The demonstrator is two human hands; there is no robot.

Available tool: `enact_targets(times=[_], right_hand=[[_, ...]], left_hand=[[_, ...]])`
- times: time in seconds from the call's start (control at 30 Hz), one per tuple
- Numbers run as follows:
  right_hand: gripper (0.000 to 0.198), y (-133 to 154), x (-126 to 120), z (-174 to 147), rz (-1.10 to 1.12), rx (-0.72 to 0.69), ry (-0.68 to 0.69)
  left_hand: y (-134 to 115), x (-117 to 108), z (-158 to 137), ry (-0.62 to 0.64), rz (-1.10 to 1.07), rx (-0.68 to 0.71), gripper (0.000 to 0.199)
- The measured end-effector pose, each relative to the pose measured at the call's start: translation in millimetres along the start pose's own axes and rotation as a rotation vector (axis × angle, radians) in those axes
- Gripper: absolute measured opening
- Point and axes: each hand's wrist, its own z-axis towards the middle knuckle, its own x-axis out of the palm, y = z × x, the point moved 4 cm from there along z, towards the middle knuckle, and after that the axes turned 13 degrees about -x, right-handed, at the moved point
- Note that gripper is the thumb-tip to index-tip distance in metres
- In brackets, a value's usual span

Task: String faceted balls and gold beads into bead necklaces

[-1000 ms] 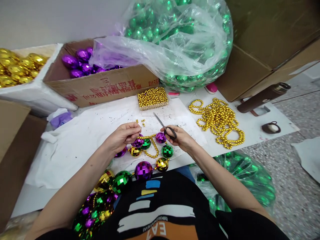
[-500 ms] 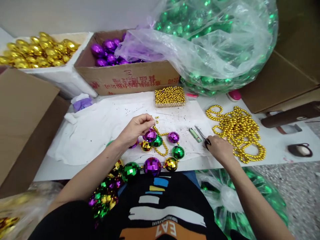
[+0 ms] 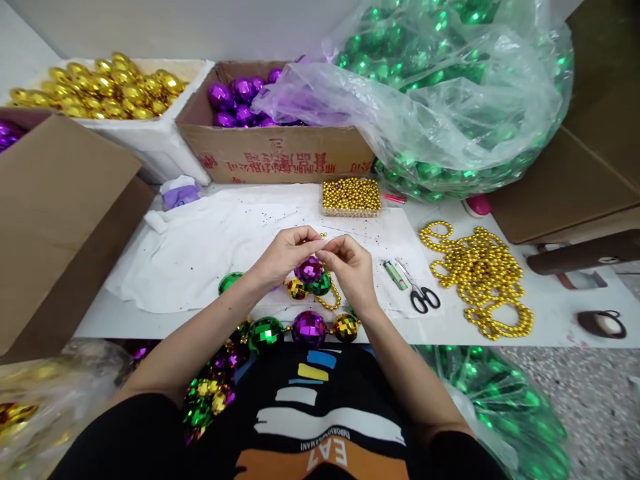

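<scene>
Pressed together at thumb and fingers, both grips are facing each other above the white counter [image 3: 560, 313], the left hand [image 3: 287, 255] and right hand [image 3: 353, 270] touching or nearly so; whatever they are pinching is too small to tell. The person is probably holding them this close to steady something fine. A string of shiny, faceted purple, green and gold balls [image 3: 309, 327] is lying below the hands, one stretch following the counter's near edge, perhaps so that its weight is resting rather than pulling. Black-handled metal scissors [image 3: 424, 298] and a slim green lighter [image 3: 396, 275] are lying side by side, seemingly waiting within the right hand's reach. Toward the far edge, a clear rectangular box of small round gold beads [image 3: 351, 195] is standing, its walls likely keeping them from rolling. Tangled gold bead strands [image 3: 487, 273] are lying farther right, apparently out of the way.
</scene>
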Motion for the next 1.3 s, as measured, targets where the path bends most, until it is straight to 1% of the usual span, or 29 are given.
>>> enact_targets(times=[0.03,0.1,0.17,0.23,0.27,0.3,0.33,0.4,0.47,0.5,0.57,0.6,0.63,0.67,0.73,0.8,0.87,1.0,1.07,1.13,1.2,1.27,1.3], right_hand=[[0.023,-2,6,3,0.025,0.026,0.019],[0.023,-5,10,6,0.06,0.092,0.114],[0.024,-6,6,7,0.105,0.18,0.233],[0.029,-6,1,4,0.161,0.285,0.316],[0.029,-5,-2,3,0.188,0.327,0.324],[0.029,-3,-6,2,0.218,0.35,0.298],[0.028,0,-9,2,0.25,0.348,0.239],[0.025,6,-16,3,0.302,0.27,0.077],[0.023,12,-21,4,0.251,0.108,-0.049],[0.022,15,-22,5,0.16,0.012,-0.071],[0.024,19,-20,5,-0.106,-0.16,-0.037],[0.025,18,-17,4,-0.224,-0.214,0.016],[0.026,16,-14,4,-0.301,-0.234,0.086],[0.027,11,-11,4,-0.328,-0.218,0.156],[0.028,0,-8,2,-0.27,-0.12,0.241],[0.028,-9,-8,1,-0.191,-0.017,0.235],[0.025,-16,-9,0,-0.142,0.029,0.192],[0.017,-22,-13,-3,-0.135,0.052,0.126],[0.016,-22,-15,-4,-0.194,0.048,0.11],[0.009,-21,-16,-6,-0.284,0.03,0.133],[0.01,-18,-17,-6,-0.357,0.006,0.189],[0.013,-16,-17,-7,-0.334,0.024,0.237],[0.013,-17,-17,-7,-0.266,0.071,0.245]], left_hand=[[-1,-3,-2,-0.026,0.002,0.018,0.026],[-1,-10,-4,-0.049,0.001,0.03,0.026],[3,-16,-4,-0.049,-0.008,0.016,0.025],[7,-18,-2,-0.038,-0.023,0.001,0.026],[9,-18,0,-0.031,-0.032,-0.003,0.026],[11,-18,1,-0.024,-0.037,-0.005,0.025],[12,-18,3,-0.018,-0.039,-0.006,0.025],[14,-17,6,-0.014,-0.018,-0.005,0.024],[14,-16,8,-0.013,0.044,0.006,0.022],[14,-14,8,-0.01,0.085,0.017,0.021],[15,-12,8,-0.001,0.169,0.04,0.019],[16,-11,8,0.004,0.203,0.05,0.018],[16,-10,8,0.008,0.229,0.057,0.017],[17,-9,7,0.015,0.247,0.062,0.015],[19,-8,7,0.031,0.261,0.07,0.013],[20,-9,7,0.048,0.258,0.068,0.012],[21,-11,7,0.053,0.251,0.061,0.012],[21,-14,7,0.093,0.182,0.019,0.007],[20,-15,6,0.135,0.128,-0.007,0.011],[18,-16,4,0.172,0.099,-0.018,0.017],[15,-18,3,0.189,0.113,-0.004,0.019],[14,-19,3,0.202,0.167,0.026,0.015],[14,-19,3,0.212,0.201,0.045,0.011]])
